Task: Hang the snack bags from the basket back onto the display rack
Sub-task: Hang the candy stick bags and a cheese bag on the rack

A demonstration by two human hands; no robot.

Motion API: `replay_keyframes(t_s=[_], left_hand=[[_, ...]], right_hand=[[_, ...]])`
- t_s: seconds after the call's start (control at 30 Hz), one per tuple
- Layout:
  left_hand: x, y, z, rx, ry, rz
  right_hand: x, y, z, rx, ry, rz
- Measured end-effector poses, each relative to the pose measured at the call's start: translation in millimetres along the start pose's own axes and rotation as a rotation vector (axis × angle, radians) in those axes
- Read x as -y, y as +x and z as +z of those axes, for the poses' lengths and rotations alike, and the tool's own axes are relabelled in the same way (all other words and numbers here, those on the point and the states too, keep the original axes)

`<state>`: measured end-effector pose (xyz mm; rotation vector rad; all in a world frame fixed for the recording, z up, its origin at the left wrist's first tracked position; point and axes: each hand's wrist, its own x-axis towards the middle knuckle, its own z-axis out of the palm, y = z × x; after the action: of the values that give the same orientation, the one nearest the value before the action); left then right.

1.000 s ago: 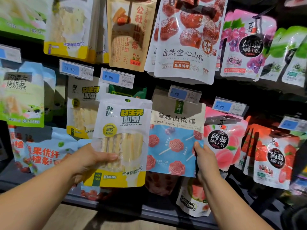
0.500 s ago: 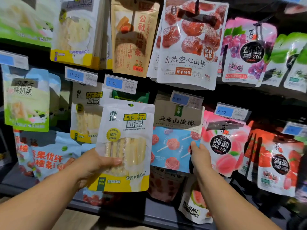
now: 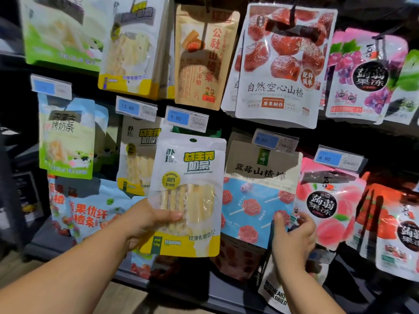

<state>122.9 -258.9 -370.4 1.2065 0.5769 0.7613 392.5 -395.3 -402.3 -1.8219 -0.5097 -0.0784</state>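
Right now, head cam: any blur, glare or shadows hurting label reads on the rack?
Head view: the milk-stick bag in the left hand is sharp and legible; head view, top left, the green-and-white bag is blurred; a hard shadow crosses the top of the blueberry hawthorn bag; soft glare on the hollow hawthorn bag; left edge dark, shelf lines bowed by the wide lens.
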Motion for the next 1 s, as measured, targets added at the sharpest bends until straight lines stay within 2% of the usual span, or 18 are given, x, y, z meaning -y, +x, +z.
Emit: replay_keyframes(t_s=[0.1,0.17,0.2,0.27,0.37,0.43,0.53,0.7,1.0], left_hand=[[-4.6,-1.0,-0.1,-0.015,0.003,0.013],[-8.5,-3.0,1.2,-0.057,0.006,0.017],[-7.9,-2.3,-0.7,-0.069,0.010,0.011],[-6.9,-1.7,-4.0,-0.076,0.015,0.007],[-5.1,-1.0,-9.1,-0.075,0.026,-0.005],[-6.6,-0.8,-13.5,-0.063,0.014,-0.007],[-11.1,1.2,-25.9,-0.038,0.038,0.010],[-13.7,10.0,-49.6,-0.094,0.054,-0.032],[-20.3,10.9,-112.0,-0.049,0.012,-0.055]], right_hand=[[18.0,-17.5,2.8,-0.097,-0.055,-0.284],[30.0,-23.9,8.5,-0.055,-0.024,-0.417],[36.5,-26.3,12.0,0.031,0.019,-0.448],[50.8,-32.6,21.8,0.323,0.162,-0.410],[70.2,-47.7,44.9,0.826,0.232,-0.168],[73.2,-56.5,63.4,1.003,0.284,-0.058],[77.3,-63.5,83.1,1.000,0.326,-0.059],[89.6,-66.7,112.8,1.040,0.371,0.007],[107.0,-93.0,161.1,1.062,0.295,-0.078]])
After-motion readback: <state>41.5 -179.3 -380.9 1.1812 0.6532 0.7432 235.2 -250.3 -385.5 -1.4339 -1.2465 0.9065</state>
